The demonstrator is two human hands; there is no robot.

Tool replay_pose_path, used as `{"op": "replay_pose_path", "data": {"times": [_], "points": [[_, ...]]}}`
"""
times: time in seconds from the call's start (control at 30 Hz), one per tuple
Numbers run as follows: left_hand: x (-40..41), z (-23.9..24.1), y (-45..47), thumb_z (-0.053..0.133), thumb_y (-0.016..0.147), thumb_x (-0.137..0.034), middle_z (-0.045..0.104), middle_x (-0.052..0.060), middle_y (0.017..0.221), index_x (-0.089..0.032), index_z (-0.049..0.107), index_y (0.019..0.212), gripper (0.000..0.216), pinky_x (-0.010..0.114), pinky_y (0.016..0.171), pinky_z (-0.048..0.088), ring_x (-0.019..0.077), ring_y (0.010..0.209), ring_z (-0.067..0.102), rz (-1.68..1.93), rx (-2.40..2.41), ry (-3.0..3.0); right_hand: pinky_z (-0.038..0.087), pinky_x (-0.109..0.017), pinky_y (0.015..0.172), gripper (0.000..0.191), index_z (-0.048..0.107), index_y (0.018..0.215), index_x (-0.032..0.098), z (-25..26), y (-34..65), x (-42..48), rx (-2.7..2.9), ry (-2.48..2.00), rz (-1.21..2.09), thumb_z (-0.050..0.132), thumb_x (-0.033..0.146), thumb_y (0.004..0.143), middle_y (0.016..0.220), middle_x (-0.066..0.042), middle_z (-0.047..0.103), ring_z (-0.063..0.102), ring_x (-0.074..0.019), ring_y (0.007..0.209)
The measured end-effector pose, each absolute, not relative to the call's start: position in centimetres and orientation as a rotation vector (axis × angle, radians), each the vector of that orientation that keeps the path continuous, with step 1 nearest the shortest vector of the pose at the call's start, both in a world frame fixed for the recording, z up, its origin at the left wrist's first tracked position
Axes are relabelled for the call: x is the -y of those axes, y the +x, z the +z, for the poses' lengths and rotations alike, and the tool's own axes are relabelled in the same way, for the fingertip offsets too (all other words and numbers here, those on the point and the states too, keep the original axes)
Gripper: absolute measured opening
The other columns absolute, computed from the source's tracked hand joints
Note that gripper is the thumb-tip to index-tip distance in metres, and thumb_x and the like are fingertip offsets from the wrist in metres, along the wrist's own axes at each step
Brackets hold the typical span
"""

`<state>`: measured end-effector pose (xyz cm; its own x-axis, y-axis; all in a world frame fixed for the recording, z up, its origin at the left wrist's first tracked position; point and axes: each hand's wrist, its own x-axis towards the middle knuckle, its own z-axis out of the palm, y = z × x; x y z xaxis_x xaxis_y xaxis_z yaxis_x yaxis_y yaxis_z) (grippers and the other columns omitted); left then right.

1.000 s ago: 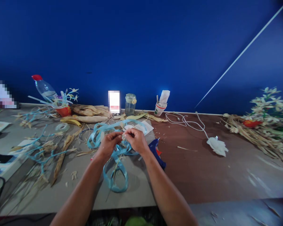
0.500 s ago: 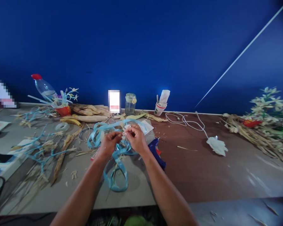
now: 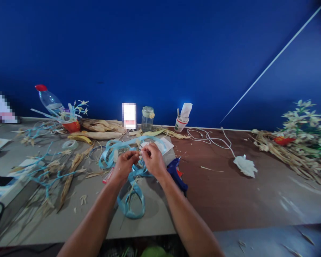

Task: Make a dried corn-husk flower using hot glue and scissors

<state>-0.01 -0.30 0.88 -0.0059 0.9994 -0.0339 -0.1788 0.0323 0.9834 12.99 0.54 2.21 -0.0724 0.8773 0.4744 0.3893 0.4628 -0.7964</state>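
Note:
My left hand (image 3: 126, 164) and my right hand (image 3: 152, 157) meet over the middle of the table, fingertips pinched close together. Between them is something small and pale, too small to make out for certain. Light blue ribbon (image 3: 136, 210) lies in loops under and in front of both hands, with another stretch behind them. White paper (image 3: 167, 144) lies just beyond my right hand. A blue glue gun (image 3: 178, 175) rests beside my right wrist, partly hidden by the forearm.
Blue-wrapped branches with dried husks (image 3: 48, 178) spread at the left, near a tape roll (image 3: 70, 144). Along the wall stand a red-capped bottle (image 3: 49, 98), a jar (image 3: 147, 119) and a paper cup (image 3: 181, 124). A white cable (image 3: 214, 141) and crumpled tissue (image 3: 245, 166) lie right.
Both hands stay almost in place, with only slight finger movement at the pinch. The whole view has shifted very slightly.

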Motion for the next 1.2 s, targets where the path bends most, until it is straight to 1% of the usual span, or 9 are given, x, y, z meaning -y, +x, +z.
{"op": "replay_pose_path", "data": {"times": [0.1,0.3,0.57,0.83,0.9,0.97,1.07,1.13,1.2], "points": [[0.24,0.66,0.01,0.074,0.060,-0.033,0.060,-0.001,0.062,-0.015,0.071,0.072,0.022,0.022,0.054,0.036,0.0087,0.055,0.046,1.270,-1.088,1.017,0.044,-0.026,0.071,0.011,0.055,0.072,0.018,1.98,13.03,-0.59,1.676,-1.119,0.528,0.047,0.013,0.078,0.076,-0.002,0.054,0.053,-0.0148,0.076],[0.25,0.75,-0.10,0.076,0.058,-0.036,0.060,0.000,0.063,-0.015,0.071,0.072,0.026,0.022,0.055,0.038,0.0091,0.056,0.048,1.228,-1.083,1.011,0.043,-0.026,0.070,0.013,0.054,0.071,0.018,2.16,13.07,-0.57,1.696,-1.109,0.497,0.046,0.010,0.076,0.075,-0.002,0.053,0.053,-0.0152,0.076],[0.20,1.11,-0.12,0.077,0.056,-0.037,0.054,-0.003,0.056,-0.014,0.067,0.067,0.027,0.020,0.048,0.033,0.0074,0.051,0.042,1.174,-1.087,1.019,0.042,-0.026,0.071,0.014,0.053,0.069,0.019,1.89,13.04,-0.61,1.732,-1.073,0.483,0.046,0.009,0.076,0.075,-0.002,0.052,0.052,-0.0149,0.076],[0.21,0.93,-0.09,0.072,0.062,-0.038,0.050,-0.004,0.053,-0.014,0.064,0.064,0.025,0.020,0.048,0.031,0.0073,0.050,0.040,1.183,-1.126,1.107,0.043,-0.027,0.072,0.012,0.055,0.071,0.018,1.66,12.97,-0.62,1.745,-1.081,0.499,0.048,0.011,0.077,0.076,-0.002,0.053,0.053,-0.0151,0.077],[0.15,0.77,-0.19,0.071,0.063,-0.037,0.050,-0.004,0.053,-0.014,0.064,0.064,0.024,0.021,0.049,0.030,0.0074,0.050,0.039,1.209,-1.136,1.132,0.044,-0.026,0.071,0.010,0.057,0.073,0.018,1.85,12.96,-0.51,1.732,-1.080,0.532,0.049,0.013,0.077,0.080,-0.003,0.055,0.053,-0.0146,0.075],[0.09,0.63,-0.32,0.071,0.064,-0.036,0.050,-0.004,0.054,-0.015,0.063,0.063,0.022,0.021,0.049,0.030,0.0078,0.051,0.040,1.256,-1.142,1.118,0.045,-0.026,0.067,0.008,0.058,0.079,0.017,2.10,12.93,-0.40,1.685,-1.073,0.576,0.051,0.015,0.077,0.088,-0.005,0.055,0.053,-0.0134,0.071],[0.02,0.51,-0.49,0.071,0.063,-0.033,0.051,-0.004,0.055,-0.015,0.063,0.064,0.020,0.021,0.050,0.031,0.0082,0.051,0.042,1.330,-1.150,1.062,0.047,-0.026,0.065,0.012,0.059,0.086,0.017,2.31,12.87,-0.35,1.567,-1.064,0.606,0.052,0.018,0.076,0.098,-0.007,0.054,0.053,-0.0124,0.070],[-0.02,0.51,-0.53,0.071,0.064,-0.033,0.051,-0.004,0.054,-0.016,0.063,0.064,0.019,0.021,0.050,0.032,0.0084,0.051,0.042,1.362,-1.156,1.046,0.048,-0.025,0.064,0.014,0.058,0.088,0.017,2.17,12.84,-0.48,1.474,-1.088,0.624,0.052,0.020,0.077,0.096,-0.007,0.055,0.054,-0.0122,0.069],[-0.08,0.52,-0.54,0.070,0.065,-0.033,0.051,-0.004,0.054,-0.015,0.063,0.064,0.018,0.021,0.051,0.032,0.0085,0.052,0.042,1.391,-1.169,1.054,0.048,-0.024,0.062,0.015,0.056,0.090,0.017,1.80,12.84,-0.72,1.392,-1.134,0.672,0.052,0.023,0.077,0.091,-0.005,0.057,0.053,-0.0118,0.066]]}}
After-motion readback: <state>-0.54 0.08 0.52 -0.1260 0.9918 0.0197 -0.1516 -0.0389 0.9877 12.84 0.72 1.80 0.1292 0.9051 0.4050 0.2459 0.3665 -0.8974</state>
